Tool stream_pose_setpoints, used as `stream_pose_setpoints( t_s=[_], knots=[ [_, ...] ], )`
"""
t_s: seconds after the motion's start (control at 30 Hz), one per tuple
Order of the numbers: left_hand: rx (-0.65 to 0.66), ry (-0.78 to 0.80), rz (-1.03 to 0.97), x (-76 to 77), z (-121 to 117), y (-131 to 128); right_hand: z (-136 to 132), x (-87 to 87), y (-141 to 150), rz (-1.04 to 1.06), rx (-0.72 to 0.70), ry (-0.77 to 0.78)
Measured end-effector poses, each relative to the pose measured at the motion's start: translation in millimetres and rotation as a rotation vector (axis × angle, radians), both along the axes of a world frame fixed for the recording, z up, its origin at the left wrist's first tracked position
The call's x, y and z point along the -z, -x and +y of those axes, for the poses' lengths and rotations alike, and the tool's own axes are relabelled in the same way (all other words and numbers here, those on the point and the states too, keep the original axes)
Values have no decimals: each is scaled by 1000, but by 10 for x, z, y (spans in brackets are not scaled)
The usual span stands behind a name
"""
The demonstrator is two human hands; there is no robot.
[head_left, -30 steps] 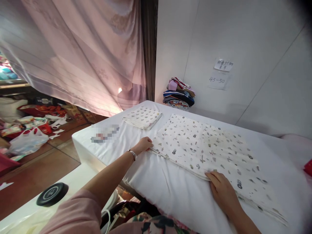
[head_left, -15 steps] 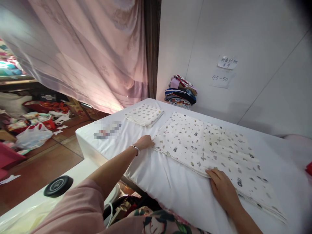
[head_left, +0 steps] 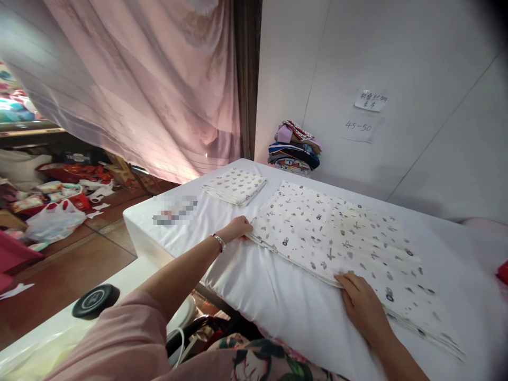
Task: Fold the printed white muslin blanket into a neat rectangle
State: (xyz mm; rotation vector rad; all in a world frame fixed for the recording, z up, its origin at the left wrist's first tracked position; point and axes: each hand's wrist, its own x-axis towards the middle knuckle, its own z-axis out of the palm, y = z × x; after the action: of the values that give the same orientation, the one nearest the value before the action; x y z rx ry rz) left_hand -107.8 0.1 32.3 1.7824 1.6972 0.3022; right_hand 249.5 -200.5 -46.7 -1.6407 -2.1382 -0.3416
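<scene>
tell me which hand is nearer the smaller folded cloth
Left. The left hand pinches a corner of the larger cloth, just in front of the smaller folded cloth; the right hand is at the larger cloth's near edge, farther off to the right.

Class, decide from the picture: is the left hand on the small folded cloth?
No, the left hand grips a corner of the large printed cloth.

Stacked folded fabrics [head_left: 294, 149] against white wall [head_left: 357, 58]; two handwritten paper notes [head_left: 364, 117] on wall. Pink curtain [head_left: 159, 90] hanging. White plastic bag [head_left: 54, 221] on tiled floor [head_left: 95, 248].
</scene>
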Motion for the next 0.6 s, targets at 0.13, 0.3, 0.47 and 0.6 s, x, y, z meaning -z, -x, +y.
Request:
stream_pose_setpoints(
  t_s=[0.13, 0.3, 0.47, 0.6],
  knots=[
    [-7, -38, -9, 65, -37, 82, -3, 15, -3, 8, 19, 10],
    [69, -240, 46, -11, -155, 184, -9, 17, -2, 10, 19, 25],
    [432, -412, 198, -68, -244, 200, -4, 12, -1, 23, 14, 4],
    [561, -461, 332, -28, -207, 207, -5, 6, -8, 8, 14, 10]
  ],
)
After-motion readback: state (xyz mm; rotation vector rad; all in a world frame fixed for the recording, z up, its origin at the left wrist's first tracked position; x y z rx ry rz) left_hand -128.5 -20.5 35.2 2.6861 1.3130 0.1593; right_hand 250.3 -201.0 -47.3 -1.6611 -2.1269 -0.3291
